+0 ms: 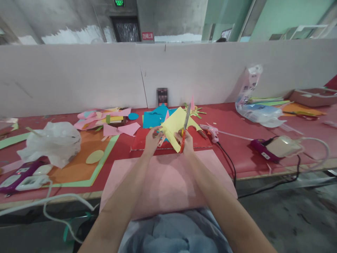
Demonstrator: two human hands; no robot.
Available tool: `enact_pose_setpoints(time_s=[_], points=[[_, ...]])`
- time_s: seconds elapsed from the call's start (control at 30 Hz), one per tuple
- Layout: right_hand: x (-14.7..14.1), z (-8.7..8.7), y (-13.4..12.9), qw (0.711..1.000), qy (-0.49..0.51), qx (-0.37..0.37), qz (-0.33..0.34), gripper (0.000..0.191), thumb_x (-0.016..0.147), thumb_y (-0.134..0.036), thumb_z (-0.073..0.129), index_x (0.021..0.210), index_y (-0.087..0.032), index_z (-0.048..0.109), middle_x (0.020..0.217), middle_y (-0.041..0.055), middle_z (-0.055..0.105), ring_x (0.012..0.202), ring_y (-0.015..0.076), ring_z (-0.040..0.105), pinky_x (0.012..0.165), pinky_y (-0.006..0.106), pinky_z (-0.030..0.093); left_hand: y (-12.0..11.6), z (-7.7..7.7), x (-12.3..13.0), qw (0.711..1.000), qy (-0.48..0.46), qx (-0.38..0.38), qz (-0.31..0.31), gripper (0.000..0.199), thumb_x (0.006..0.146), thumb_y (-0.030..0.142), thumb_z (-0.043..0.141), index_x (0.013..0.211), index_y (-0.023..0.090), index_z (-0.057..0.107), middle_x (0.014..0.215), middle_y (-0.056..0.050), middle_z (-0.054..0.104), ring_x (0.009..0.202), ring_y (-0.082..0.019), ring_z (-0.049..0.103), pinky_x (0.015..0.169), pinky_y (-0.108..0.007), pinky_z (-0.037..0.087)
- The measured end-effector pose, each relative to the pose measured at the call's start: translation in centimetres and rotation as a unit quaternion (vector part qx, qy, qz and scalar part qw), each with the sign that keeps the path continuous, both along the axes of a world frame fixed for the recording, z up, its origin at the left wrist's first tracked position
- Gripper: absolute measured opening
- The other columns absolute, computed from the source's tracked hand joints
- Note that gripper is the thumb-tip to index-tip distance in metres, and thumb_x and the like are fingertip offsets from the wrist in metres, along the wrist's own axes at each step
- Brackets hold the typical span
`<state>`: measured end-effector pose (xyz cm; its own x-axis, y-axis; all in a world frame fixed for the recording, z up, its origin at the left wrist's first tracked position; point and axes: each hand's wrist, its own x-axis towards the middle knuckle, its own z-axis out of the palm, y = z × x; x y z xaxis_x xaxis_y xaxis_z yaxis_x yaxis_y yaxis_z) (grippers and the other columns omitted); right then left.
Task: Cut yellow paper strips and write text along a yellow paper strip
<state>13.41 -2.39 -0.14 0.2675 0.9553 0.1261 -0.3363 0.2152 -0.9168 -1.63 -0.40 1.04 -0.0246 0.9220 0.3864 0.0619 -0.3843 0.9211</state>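
Observation:
My left hand (153, 139) is closed at the left edge of a yellow sheet of paper (174, 123), with its fingers partly hidden behind the sheet. In my right hand (187, 141) is a pair of scissors (185, 128) with orange-red handles, blades pointing up and away along the sheet's right side. The yellow sheet is tilted above the red board (142, 140). Behind it lie blue paper pieces (151, 118). Just right of my right hand rests a pink glue gun (211, 133) on the table. A large pink sheet (168, 182) spreads under my forearms.
Colored paper scraps (113, 119) and a crumpled white plastic bag (54, 142) lie to the left, near a purple power strip (23, 175). On the right are another purple power strip (265, 150), a plastic package (255, 102) and a pink tray (313, 96). A pale partition (105, 77) stands behind.

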Motion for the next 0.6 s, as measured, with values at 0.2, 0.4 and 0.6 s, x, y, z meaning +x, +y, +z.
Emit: enact_pose_setpoints(time_s=[0.2,0.4,0.6], points=[[-0.30,0.30,-0.54,0.996,-0.082,0.019,0.009,0.037,0.060,-0.043,0.073,0.074,-0.022,0.046,0.050,-0.0086,0.039,0.043,0.0077,0.036,0.041,0.022,0.028,0.33,-0.33,0.22,0.997,-0.071,-0.031,0.001,0.030,0.075,0.045,0.061,0.086,0.019,0.053,0.089,-0.002,0.058,0.066,-0.010,0.061,0.050,-0.020,0.050],[-0.36,-0.32,-0.47,0.986,-0.147,0.069,0.030,0.032,0.062,-0.037,0.073,0.076,-0.021,0.049,0.056,-0.0069,0.041,0.049,0.0082,0.039,0.045,0.021,0.031,0.60,-0.22,0.37,0.991,-0.067,-0.113,0.032,0.033,0.070,0.047,0.064,0.069,0.018,0.047,0.066,0.004,0.051,0.059,-0.010,0.056,0.047,-0.021,0.049],[-0.35,-0.35,-0.46,0.986,-0.146,0.072,0.031,0.029,0.063,-0.033,0.072,0.075,-0.020,0.049,0.056,-0.0075,0.041,0.048,0.0070,0.038,0.045,0.020,0.031,0.55,-0.43,0.32,0.993,-0.049,-0.101,0.037,0.033,0.062,0.040,0.072,0.065,0.018,0.048,0.065,0.004,0.050,0.062,-0.011,0.054,0.054,-0.023,0.050]])
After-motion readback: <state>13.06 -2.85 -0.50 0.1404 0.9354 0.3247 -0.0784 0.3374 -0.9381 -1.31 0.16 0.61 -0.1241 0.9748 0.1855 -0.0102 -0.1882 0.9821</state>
